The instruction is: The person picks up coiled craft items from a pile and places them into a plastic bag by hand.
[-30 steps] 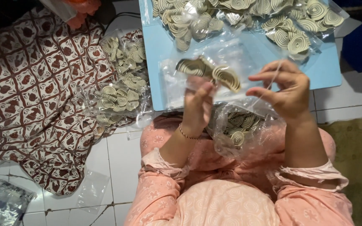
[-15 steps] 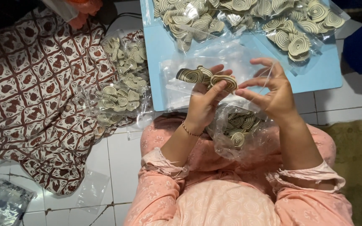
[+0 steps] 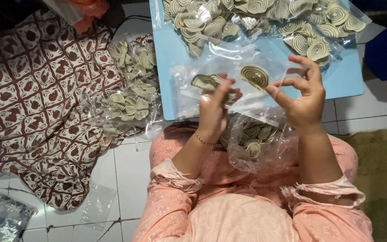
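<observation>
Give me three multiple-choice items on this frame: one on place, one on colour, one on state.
1. Where does the large bag of spiral pieces nearest the person lie?
A. On the person's lap
B. On the patterned cloth
C. On the blue board

2. What colour is the board under the filled packets?
A. Red
B. Light blue
C. Black

3. What is the right hand doing?
A. Resting flat on the floor tiles
B. Pinching the edge of the clear bag held up between both hands
C. Gripping a pair of scissors

Answers:
1. A, the bag sits against the pink garment between the forearms.
2. B, bare light blue surface shows beside the packets.
3. B, thumb and forefinger close on the plastic while the left hand holds spiral pieces at the bag.
</observation>
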